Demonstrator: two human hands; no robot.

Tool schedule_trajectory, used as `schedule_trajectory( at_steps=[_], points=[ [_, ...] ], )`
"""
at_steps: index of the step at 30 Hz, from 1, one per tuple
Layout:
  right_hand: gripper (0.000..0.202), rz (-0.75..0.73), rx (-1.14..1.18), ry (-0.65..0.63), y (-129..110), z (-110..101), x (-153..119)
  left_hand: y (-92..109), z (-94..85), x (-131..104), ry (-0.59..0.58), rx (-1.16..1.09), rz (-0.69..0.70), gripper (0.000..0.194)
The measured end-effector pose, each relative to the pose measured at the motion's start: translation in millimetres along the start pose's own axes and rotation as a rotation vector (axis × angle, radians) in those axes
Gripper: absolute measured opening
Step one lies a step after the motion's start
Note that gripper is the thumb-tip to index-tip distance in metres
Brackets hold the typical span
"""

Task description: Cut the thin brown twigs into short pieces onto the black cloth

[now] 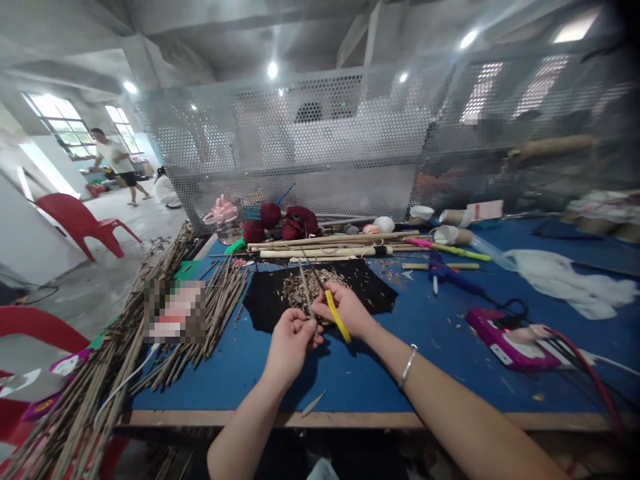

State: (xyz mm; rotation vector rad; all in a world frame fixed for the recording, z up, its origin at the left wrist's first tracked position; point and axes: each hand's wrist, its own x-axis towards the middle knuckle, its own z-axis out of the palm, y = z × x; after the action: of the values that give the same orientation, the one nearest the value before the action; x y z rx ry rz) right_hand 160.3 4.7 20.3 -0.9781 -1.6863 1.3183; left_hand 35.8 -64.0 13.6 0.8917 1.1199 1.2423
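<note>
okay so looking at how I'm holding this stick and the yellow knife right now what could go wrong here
1. The right hand works the yellow-handled knife right beside the left hand, which pinches the thin stick; a slip could nick those fingers.
2. The stick is slender and might snap under the blade.
3. Shavings pile on the black cloth and some lie on the blue table; more may scatter toward the glue gun and its cables.

I can't make out any readable text, brand or number from here. The card point(175, 311) lying on the bundle of sticks point(100, 373) at the near left is pixelated. The white-and-red box point(484, 210) at the far right shows markings too blurred to read.
</note>
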Motion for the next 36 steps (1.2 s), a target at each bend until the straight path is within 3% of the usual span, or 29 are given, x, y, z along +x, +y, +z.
schedule_trajectory(
  at_steps=[3,5,7,8,10,12,15,19,27,33,36],
  points=[
    [0.029,0.051,0.033,-0.046,-1,5,-4,-9,7.1,3,-0.012,0.144,0.076,0.026],
    [0.027,0.022,-0.004,-0.01,0,3,-4,-8,-0.7,4,0.016,0.393,0.169,0.019],
    [0.026,-0.002,-0.035,0.015,2,-1,-2,1,-21.8,4,0.099,0.748,0.268,0.015],
    [0.026,-0.005,-0.044,0.017,3,-3,-1,8,-36.7,4,0.195,0.892,0.284,0.016],
    [0.025,-0.011,-0.051,0.019,4,-7,0,23,-71.1,8,0.4,1.148,0.273,0.022],
    [0.025,-0.021,-0.06,0.026,4,-10,0,35,-102.7,14,0.536,1.347,0.179,0.03],
    [0.024,-0.026,-0.098,0.033,2,-10,-1,41,-128.7,25,0.466,1.489,0.048,0.028],
    [0.023,-0.039,-0.171,0.04,2,-10,-1,34,-128.1,33,0.423,1.523,0.049,0.021],
    [0.024,-0.045,-0.168,0.094,5,-14,1,42,-136.3,23,0.6,1.447,0.104,0.028],
    [0.024,-0.041,-0.197,0.072,3,-13,-1,34,-137.4,27,0.474,1.465,0.015,0.021],
    [0.024,-0.044,-0.201,0.065,2,-13,-1,29,-136.2,29,0.479,1.484,0.032,0.025]
  ],
)
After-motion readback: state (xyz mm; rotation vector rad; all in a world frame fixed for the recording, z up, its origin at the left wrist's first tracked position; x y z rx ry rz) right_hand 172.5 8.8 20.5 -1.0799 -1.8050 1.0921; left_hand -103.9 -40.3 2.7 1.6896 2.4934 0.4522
